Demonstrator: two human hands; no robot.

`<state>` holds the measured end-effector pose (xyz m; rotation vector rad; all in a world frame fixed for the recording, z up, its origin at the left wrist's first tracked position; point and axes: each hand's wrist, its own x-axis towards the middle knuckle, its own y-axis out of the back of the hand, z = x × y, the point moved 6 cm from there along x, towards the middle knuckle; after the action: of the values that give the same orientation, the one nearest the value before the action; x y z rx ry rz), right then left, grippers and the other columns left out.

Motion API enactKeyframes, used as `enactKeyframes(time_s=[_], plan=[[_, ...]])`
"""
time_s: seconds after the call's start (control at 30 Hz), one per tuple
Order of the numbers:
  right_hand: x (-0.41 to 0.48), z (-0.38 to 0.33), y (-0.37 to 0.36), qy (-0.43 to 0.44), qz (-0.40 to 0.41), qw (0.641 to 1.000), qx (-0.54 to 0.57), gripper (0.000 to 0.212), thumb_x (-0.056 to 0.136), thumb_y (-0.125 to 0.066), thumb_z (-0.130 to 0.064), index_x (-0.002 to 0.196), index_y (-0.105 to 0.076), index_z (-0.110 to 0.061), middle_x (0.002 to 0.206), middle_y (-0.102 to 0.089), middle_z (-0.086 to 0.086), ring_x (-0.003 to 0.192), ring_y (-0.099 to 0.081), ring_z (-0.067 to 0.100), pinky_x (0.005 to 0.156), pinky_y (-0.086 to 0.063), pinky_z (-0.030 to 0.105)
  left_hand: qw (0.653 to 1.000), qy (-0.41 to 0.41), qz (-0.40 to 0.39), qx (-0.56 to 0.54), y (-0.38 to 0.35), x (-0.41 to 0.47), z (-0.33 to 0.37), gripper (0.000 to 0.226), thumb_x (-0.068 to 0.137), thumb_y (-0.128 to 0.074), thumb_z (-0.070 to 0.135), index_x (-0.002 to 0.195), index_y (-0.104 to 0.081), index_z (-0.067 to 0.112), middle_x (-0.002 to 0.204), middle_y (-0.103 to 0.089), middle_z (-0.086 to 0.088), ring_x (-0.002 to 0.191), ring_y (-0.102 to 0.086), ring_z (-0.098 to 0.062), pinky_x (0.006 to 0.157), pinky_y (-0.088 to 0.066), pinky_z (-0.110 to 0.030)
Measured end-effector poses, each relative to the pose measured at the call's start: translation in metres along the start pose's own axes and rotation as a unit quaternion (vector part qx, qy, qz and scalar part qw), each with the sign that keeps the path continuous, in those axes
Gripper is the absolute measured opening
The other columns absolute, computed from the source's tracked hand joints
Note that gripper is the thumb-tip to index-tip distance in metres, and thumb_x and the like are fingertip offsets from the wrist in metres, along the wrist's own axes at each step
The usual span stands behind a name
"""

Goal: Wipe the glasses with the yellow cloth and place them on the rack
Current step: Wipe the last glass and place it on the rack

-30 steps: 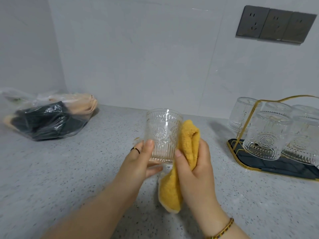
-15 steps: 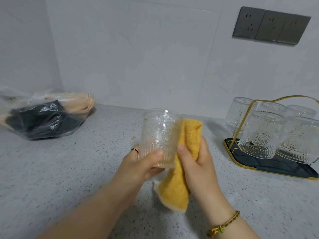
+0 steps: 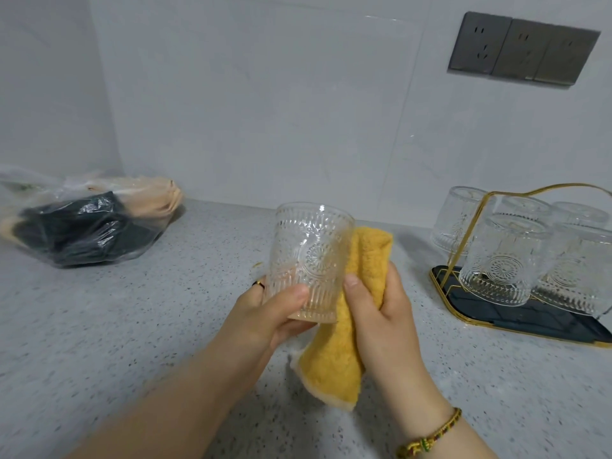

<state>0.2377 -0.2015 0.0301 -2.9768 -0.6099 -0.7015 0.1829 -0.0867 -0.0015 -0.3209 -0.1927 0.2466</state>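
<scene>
A clear embossed glass (image 3: 309,256) is held upright above the speckled counter, mouth up. My left hand (image 3: 271,314) grips its base, thumb across the front. My right hand (image 3: 377,313) clutches the yellow cloth (image 3: 344,342), which is pressed against the right side of the glass and hangs below it. At the right stands the rack (image 3: 516,321), a gold wire frame on a dark tray, with several similar glasses (image 3: 503,260) resting tilted and upside down on it.
A clear plastic bag (image 3: 82,223) with dark and beige items lies at the back left of the grey counter (image 3: 132,326). Tiled walls close the back and left. Grey wall sockets (image 3: 523,48) sit high on the right.
The glass has turned in my left hand and tipped slightly, and my thumb has shifted lower across its base. The cloth stays pressed on its right side.
</scene>
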Motion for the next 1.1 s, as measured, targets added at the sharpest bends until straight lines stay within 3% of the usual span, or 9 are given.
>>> enactKeyframes(time_s=[0.1, 0.17, 0.33, 0.47, 0.6, 0.73, 0.87, 0.97, 1.1], plan=[[-0.007, 0.007, -0.016, -0.024, -0.061, 0.997, -0.032, 0.015, 0.086, -0.054, -0.018, 0.079, -0.054, -0.032, 0.077, -0.059, -0.008, 0.069, -0.056, 0.0, 0.06, -0.045, 0.01, 0.998, -0.008, 0.061, -0.034, 0.015, 0.004, 0.004, 0.055, 0.061, -0.068, 0.031, 0.11, -0.059, 0.007, 0.098, -0.074, -0.007, 0.093, -0.07, -0.018, 0.074, -0.057, -0.025], [-0.012, 0.004, -0.023, 0.016, -0.072, 0.995, -0.064, 0.011, 0.084, -0.057, -0.022, 0.077, -0.055, -0.03, 0.074, -0.055, -0.01, 0.07, -0.053, 0.0, 0.062, -0.042, 0.01, 0.995, -0.007, 0.087, -0.043, 0.023, 0.007, 0.006, 0.044, 0.066, -0.06, 0.033, 0.103, -0.061, 0.009, 0.094, -0.075, -0.005, 0.09, -0.071, -0.017, 0.075, -0.058, -0.026], [-0.012, -0.017, -0.013, 0.135, -0.008, 0.985, -0.107, 0.024, 0.074, -0.047, -0.039, 0.096, -0.048, -0.048, 0.106, -0.052, -0.014, 0.099, -0.048, -0.009, 0.083, -0.035, 0.001, 0.999, 0.005, 0.026, 0.031, 0.011, 0.002, 0.003, 0.071, 0.057, -0.067, 0.042, 0.119, -0.056, 0.009, 0.109, -0.07, -0.007, 0.103, -0.067, -0.02, 0.088, -0.054, -0.031], [-0.003, -0.011, 0.008, 0.046, 0.05, 0.998, -0.001, 0.015, 0.082, -0.057, -0.031, 0.087, -0.053, -0.044, 0.085, -0.061, -0.021, 0.083, -0.057, -0.007, 0.071, -0.044, 0.006, 0.999, 0.02, -0.011, 0.048, -0.003, -0.003, -0.003, 0.067, 0.055, -0.065, 0.043, 0.116, -0.057, 0.015, 0.109, -0.071, -0.003, 0.103, -0.067, -0.018, 0.091, -0.052, -0.035], [-0.004, 0.006, -0.005, -0.036, -0.007, 0.999, -0.014, 0.017, 0.089, -0.05, -0.02, 0.084, -0.054, -0.036, 0.084, -0.062, -0.014, 0.075, -0.059, -0.004, 0.067, -0.047, 0.01, 0.997, 0.008, 0.034, 0.067, 0.006, -0.002, 0.001, 0.071, 0.054, -0.065, 0.047, 0.118, -0.058, 0.016, 0.109, -0.071, -0.003, 0.103, -0.066, -0.016, 0.094, -0.048, -0.036], [-0.012, 0.004, -0.019, 0.013, -0.026, 0.996, -0.09, 0.008, 0.082, -0.049, -0.038, 0.084, -0.054, -0.032, 0.086, -0.058, -0.007, 0.081, -0.055, 0.004, 0.073, -0.042, 0.017, 0.989, 0.014, 0.12, 0.089, 0.022, 0.001, 0.002, 0.086, 0.045, -0.065, 0.054, 0.119, -0.059, 0.011, 0.106, -0.072, -0.003, 0.1, -0.067, -0.015, 0.094, -0.049, -0.034], [-0.011, -0.006, -0.015, 0.069, -0.001, 0.991, -0.111, 0.038, 0.072, -0.04, -0.049, 0.106, -0.05, -0.035, 0.107, -0.054, -0.008, 0.099, -0.05, 0.0, 0.086, -0.039, 0.011, 0.992, 0.011, 0.077, 0.095, 0.013, -0.001, 0.003, 0.079, 0.051, -0.067, 0.049, 0.121, -0.057, 0.013, 0.108, -0.071, -0.003, 0.102, -0.067, -0.017, 0.095, -0.048, -0.038], [-0.007, -0.004, -0.005, 0.002, 0.016, 1.0, -0.004, 0.021, 0.083, -0.051, -0.041, 0.104, -0.051, -0.038, 0.102, -0.061, -0.013, 0.094, -0.058, 0.001, 0.086, -0.046, 0.021, 0.996, 0.009, 0.043, 0.073, 0.003, -0.005, 0.0, 0.073, 0.053, -0.066, 0.047, 0.118, -0.058, 0.017, 0.108, -0.071, -0.002, 0.103, -0.066, -0.018, 0.091, -0.048, -0.036], [-0.006, 0.008, -0.007, -0.084, 0.003, 0.992, 0.09, 0.013, 0.087, -0.052, -0.026, 0.092, -0.057, -0.037, 0.098, -0.067, -0.008, 0.095, -0.064, 0.013, 0.091, -0.049, 0.043, 0.995, 0.027, 0.05, 0.076, 0.007, -0.003, -0.004, 0.081, 0.051, -0.067, 0.056, 0.123, -0.055, 0.021, 0.116, -0.068, 0.0, 0.111, -0.061, -0.019, 0.103, -0.04, -0.046]])
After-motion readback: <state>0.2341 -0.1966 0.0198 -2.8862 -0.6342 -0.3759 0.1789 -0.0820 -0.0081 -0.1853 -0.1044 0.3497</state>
